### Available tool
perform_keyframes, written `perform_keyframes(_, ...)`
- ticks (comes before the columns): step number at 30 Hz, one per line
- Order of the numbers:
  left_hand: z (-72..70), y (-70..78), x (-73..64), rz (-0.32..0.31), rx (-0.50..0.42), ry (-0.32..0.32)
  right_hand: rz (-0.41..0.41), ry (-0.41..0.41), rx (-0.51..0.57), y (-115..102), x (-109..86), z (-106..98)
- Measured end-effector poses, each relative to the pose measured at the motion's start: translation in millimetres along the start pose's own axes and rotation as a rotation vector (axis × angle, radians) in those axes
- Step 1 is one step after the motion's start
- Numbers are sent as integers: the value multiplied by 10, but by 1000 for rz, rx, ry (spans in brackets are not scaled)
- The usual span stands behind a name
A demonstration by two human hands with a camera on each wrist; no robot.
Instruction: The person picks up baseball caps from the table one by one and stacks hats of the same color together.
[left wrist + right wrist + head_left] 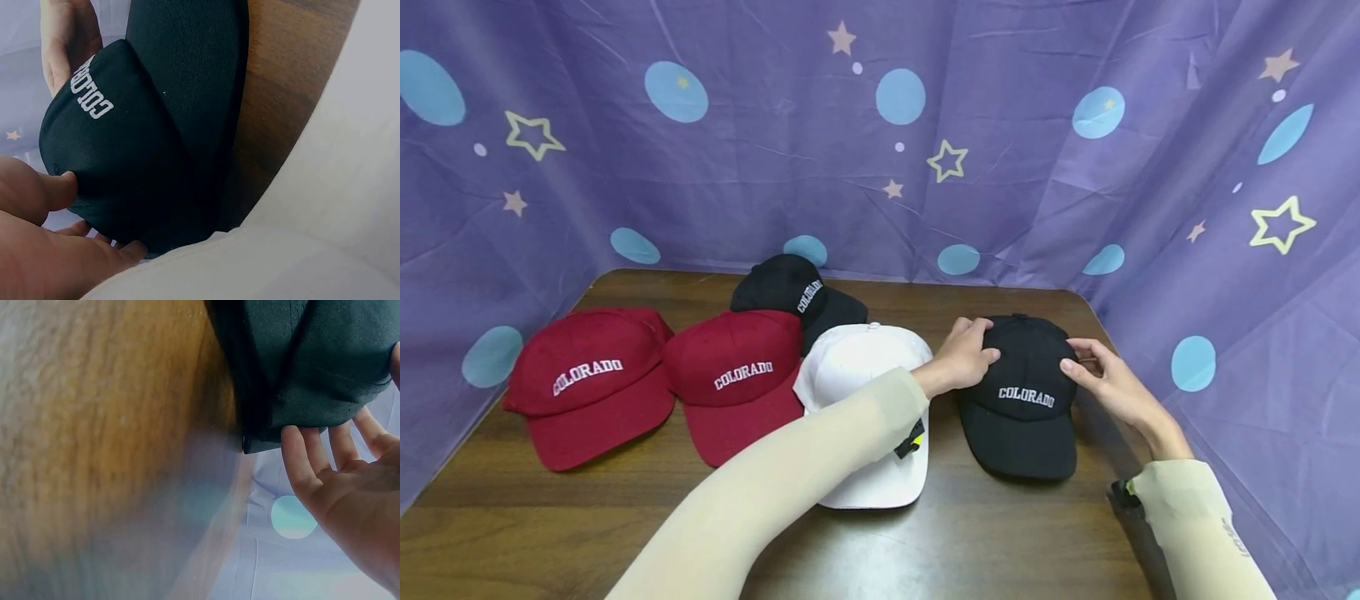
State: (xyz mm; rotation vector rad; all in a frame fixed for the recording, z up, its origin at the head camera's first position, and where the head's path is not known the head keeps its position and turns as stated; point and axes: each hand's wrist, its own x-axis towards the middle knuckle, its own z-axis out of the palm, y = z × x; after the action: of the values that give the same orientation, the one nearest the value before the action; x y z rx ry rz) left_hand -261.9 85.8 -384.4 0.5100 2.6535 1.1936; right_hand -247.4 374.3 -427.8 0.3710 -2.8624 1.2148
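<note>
A black baseball cap (1019, 362) lettered COLORADO sits at the right of the table, brim toward me. My left hand (961, 357) grips its left side, the thumb on the crown and the fingers along the lower edge. From the other side my right hand (1111, 390) holds the cap, thumb on the crown. In the right wrist view, the fingertips (291, 439) of that hand meet the cap's bottom edge. A white cap (891, 479) lies just left of it, partly hidden under my left forearm.
Two red COLORADO caps (598, 367) stand side by side at the left of the wooden table (1000, 542). Behind them, a second black cap (782, 287) is turned toward the right. A purple curtain (1022, 208) with stars and dots hangs around the table.
</note>
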Motion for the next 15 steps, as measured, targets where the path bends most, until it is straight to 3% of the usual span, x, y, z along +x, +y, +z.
perform_keyframes(8, -118, 8, -17, 25, -13, -38, -19, -24, -4, -63, -48, -91)
perform_keyframes(11, -280, -16, -59, 73, -30, -59, -42, -31, 27, -114, -70, -140)
perform_keyframes(15, -634, -65, -130, 143, -105, -70, -90, 11, 62, -217, -83, -177)
